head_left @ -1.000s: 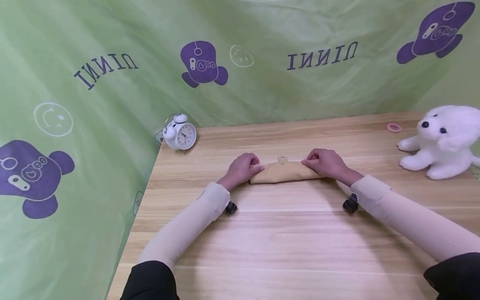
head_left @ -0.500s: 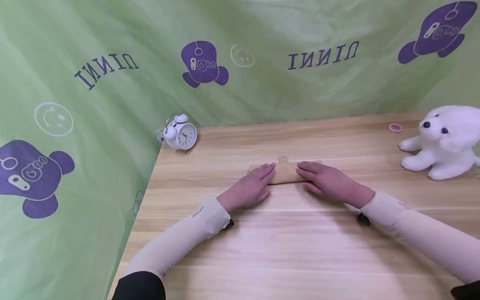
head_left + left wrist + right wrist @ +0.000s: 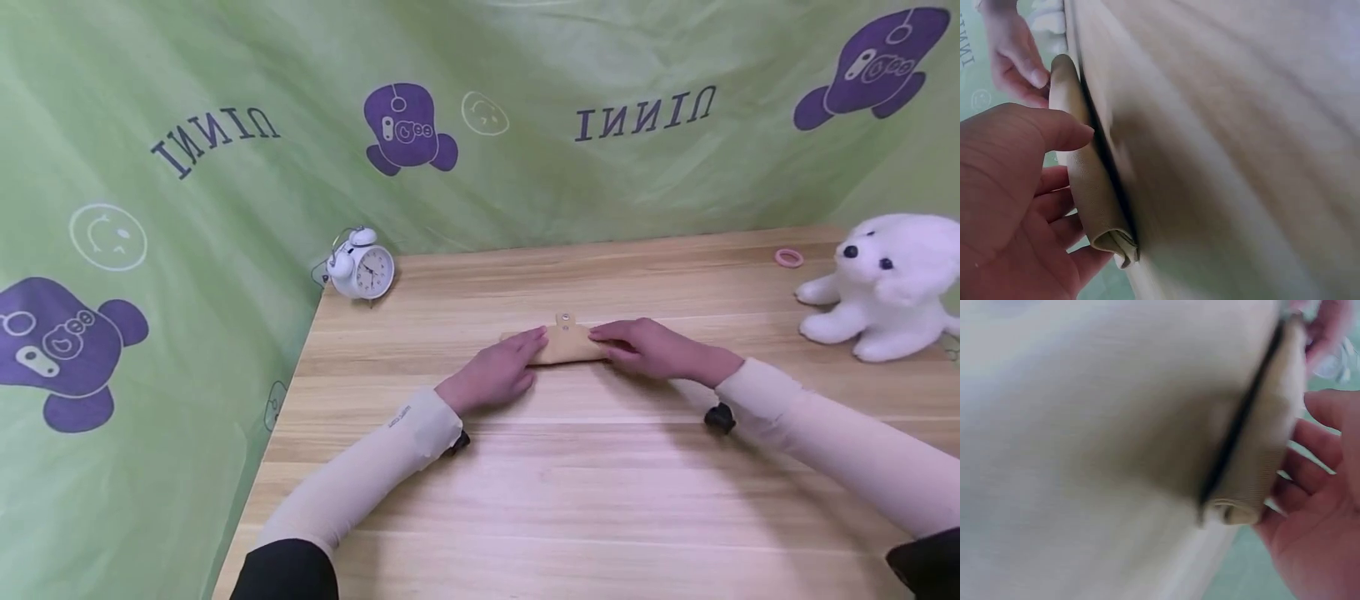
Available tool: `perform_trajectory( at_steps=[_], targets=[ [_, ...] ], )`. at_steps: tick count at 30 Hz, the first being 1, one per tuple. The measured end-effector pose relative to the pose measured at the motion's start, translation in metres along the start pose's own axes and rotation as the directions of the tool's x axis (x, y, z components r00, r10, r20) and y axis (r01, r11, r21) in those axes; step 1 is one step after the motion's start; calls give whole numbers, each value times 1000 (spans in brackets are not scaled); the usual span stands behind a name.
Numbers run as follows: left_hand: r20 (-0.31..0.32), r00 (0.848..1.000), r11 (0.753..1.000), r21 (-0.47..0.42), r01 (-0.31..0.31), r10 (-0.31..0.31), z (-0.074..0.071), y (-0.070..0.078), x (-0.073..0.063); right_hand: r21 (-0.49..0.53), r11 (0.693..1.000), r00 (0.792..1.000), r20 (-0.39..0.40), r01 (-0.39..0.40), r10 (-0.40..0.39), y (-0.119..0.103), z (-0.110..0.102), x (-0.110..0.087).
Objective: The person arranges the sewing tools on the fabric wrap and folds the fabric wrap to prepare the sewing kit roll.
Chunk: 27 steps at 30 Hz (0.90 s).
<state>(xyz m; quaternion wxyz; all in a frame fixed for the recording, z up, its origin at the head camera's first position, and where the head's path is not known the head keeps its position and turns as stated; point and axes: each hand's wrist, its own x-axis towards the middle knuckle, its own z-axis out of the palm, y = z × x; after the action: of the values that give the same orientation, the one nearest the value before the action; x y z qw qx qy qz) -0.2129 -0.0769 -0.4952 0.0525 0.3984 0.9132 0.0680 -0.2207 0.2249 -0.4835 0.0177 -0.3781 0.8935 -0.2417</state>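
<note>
A rolled tan fabric pouch [image 3: 567, 343] lies crosswise on the wooden table, its small snap tab [image 3: 566, 319] pointing to the back. The left hand [image 3: 497, 367] rests on its left part, fingers along the top; in the left wrist view the thumb [image 3: 1069, 130] overlaps the near side. On the right part, the right hand [image 3: 654, 348] touches the top with thumb and fingers. The right wrist view shows these fingers [image 3: 1310, 469] loosely bent against the fabric [image 3: 1260, 450]. The roll's coiled end [image 3: 1116, 244] shows in the left wrist view, with a dark strip along its bottom edge.
A white alarm clock [image 3: 363, 265] stands at the table's back left corner. At the right sits a white plush dog [image 3: 885, 283], with a pink ring [image 3: 788, 257] behind it. A green printed curtain [image 3: 525, 192] hangs behind the table.
A second ago both hands pinched the pouch near its ends; half a second ago they lay flat on it, closer to the middle. Since then the right hand has risen slightly, its fingers more bent.
</note>
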Motion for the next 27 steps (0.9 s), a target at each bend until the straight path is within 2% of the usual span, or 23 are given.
perform_trajectory(
  at_steps=[4,8,11,14,17,19,21,24,27],
  targets=[
    [-15,1000,1000,2,8,-8,-1,0,3,-37,998,998,49,-44,45,-4,-3,12],
    [-19,1000,999,39,-5,5,0,0,4,-65,997,996,68,-48,52,-6,-4,14],
    [-39,999,996,88,-29,32,0,0,5,-42,997,997,41,-67,69,-7,-9,18],
    [-44,998,987,156,-44,51,-3,2,8,-13,990,990,-7,-141,141,-8,-16,33],
    [-31,998,977,210,-43,51,-6,4,12,43,965,965,-14,-260,261,-5,-17,56],
    [-29,999,976,216,-33,40,-7,5,15,98,940,945,41,-328,325,-1,-15,69],
    [-53,998,982,186,-15,25,-7,5,19,151,903,914,117,-403,389,4,-12,79],
    [-116,993,994,104,16,-4,-6,5,25,205,855,875,199,-477,441,9,-6,89],
    [-165,986,997,70,22,-10,-6,4,28,244,824,857,213,-511,469,11,0,95]
  ],
)
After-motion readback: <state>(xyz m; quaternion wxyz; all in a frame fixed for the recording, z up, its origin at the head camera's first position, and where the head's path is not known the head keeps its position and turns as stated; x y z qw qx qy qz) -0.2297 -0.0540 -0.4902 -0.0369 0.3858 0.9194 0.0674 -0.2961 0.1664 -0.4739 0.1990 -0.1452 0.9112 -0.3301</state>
